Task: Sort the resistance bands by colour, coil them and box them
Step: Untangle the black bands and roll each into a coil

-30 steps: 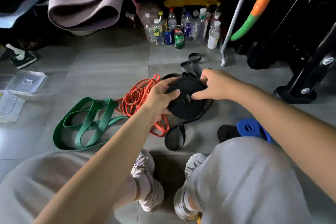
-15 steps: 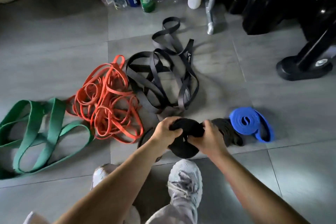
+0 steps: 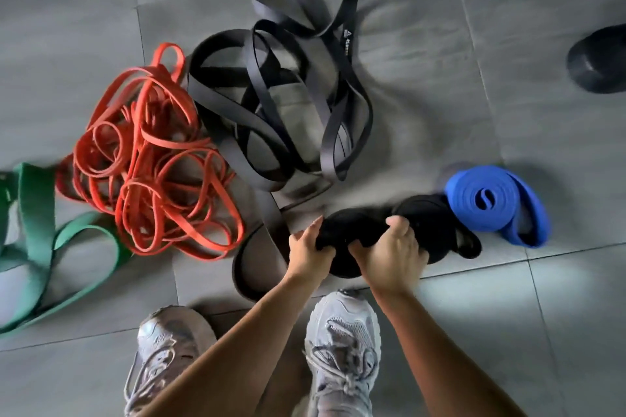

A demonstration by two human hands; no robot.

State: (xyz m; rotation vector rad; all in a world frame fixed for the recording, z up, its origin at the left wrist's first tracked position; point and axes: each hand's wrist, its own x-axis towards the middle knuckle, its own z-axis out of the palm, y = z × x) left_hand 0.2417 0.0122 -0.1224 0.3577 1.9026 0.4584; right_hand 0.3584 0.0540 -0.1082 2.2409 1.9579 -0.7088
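Lowered since a second ago, the black coil (image 3: 352,225) is now down at the floor (image 3: 508,95), beside a second black coil (image 3: 430,213) and the blue coil (image 3: 487,203)
Left hand (image 3: 306,247) and right hand (image 3: 389,254) both clench fingers (image 3: 398,223) round it; springy rubber, likely to unwind, so grip across its faces and pin the loose tail (image 3: 274,230). Bare tile lies right; tangled black bands (image 3: 281,105) crowd ahead

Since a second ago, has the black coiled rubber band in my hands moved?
Yes. The black coiled rubber band has come down toward the blue coiled rubber band on the floor.
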